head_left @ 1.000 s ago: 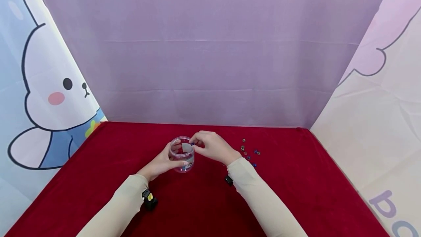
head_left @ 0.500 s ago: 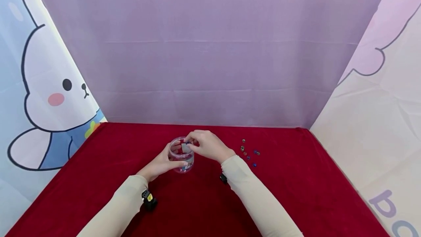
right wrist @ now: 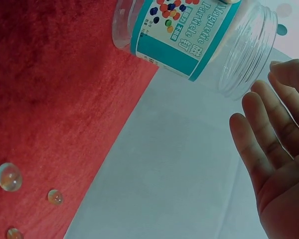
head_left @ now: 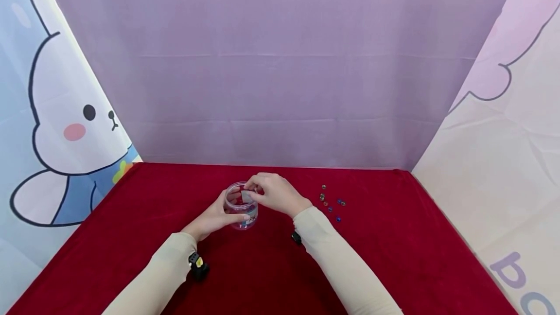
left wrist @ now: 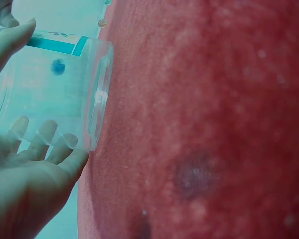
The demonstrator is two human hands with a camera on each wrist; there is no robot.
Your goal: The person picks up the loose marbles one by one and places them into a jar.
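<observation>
My left hand [head_left: 217, 215] grips a clear plastic jar [head_left: 238, 223] just over the red cloth, its thumb across the printed label [right wrist: 182, 32]. The jar's mouth tilts up toward my right hand [head_left: 276, 193]. In the head view the right fingertips lie at the jar's rim [head_left: 232, 186]. The right wrist view shows those fingers loosely bent beside the threaded neck, with no marble visible at the tips. A small round blue marble [left wrist: 58, 67] shows through the jar wall in the left wrist view.
Several glass marbles [head_left: 338, 218], blue and clear, lie scattered on the red cloth [head_left: 393, 256] right of my right hand. Clear marbles [right wrist: 10, 177] show near the cloth in the right wrist view. A purple curtain [head_left: 280, 86] hangs behind, with printed sheets at both sides.
My right hand has moved left to the jar's mouth. The blue marble seen between its fingertips earlier no longer shows there. The left hand and jar have stayed put.
</observation>
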